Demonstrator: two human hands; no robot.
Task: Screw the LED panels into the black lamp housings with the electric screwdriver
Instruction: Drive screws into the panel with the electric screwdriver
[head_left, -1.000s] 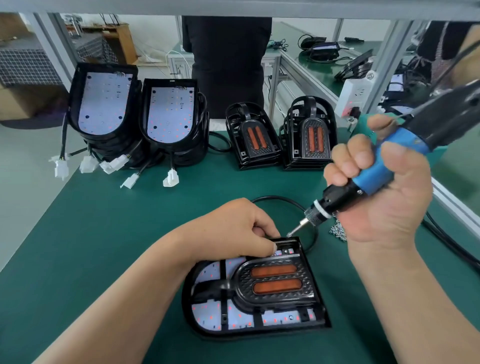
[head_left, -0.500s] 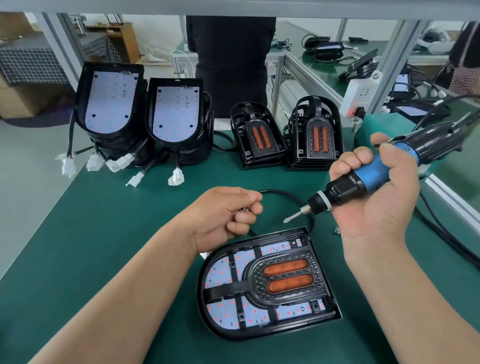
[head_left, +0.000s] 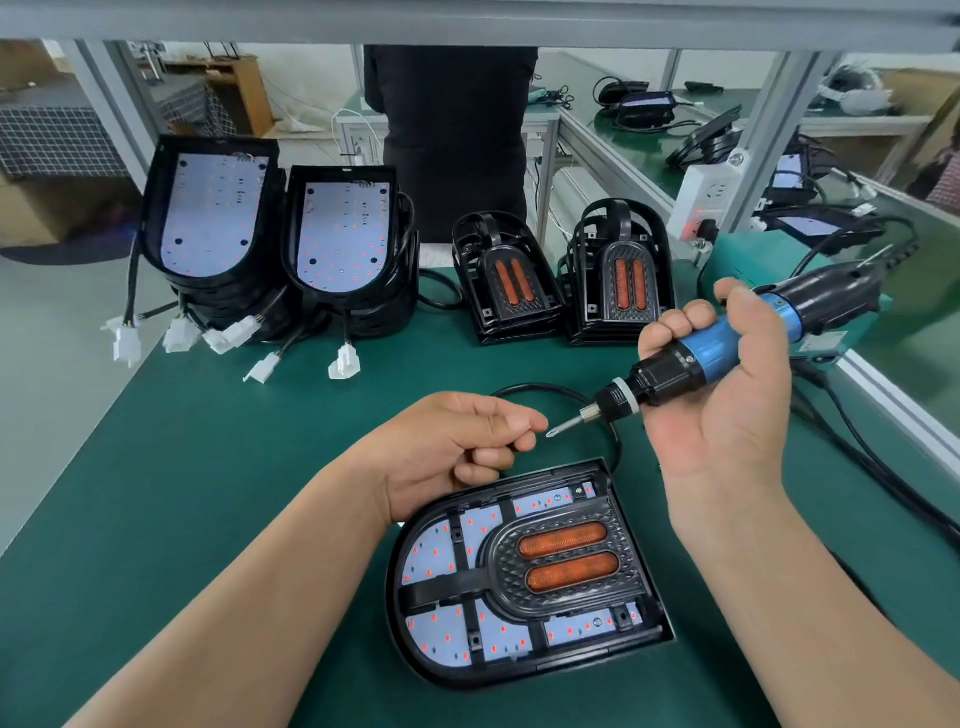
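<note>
Two hands hover above the housing, which lies flat on the mat with its panel inside. The right hand wraps the screwdriver. The left hand pinches its fingertips at the bit, on what I cannot tell. A screw seated crooked could drop among the ribs. Half a second ago, bit and fingertips stood farther apart.

One wide-angle camera sits at head height, facing forward and down across the green table. Range is close: both forearms enter from the bottom edge, with the lamp housing directly below.
</note>
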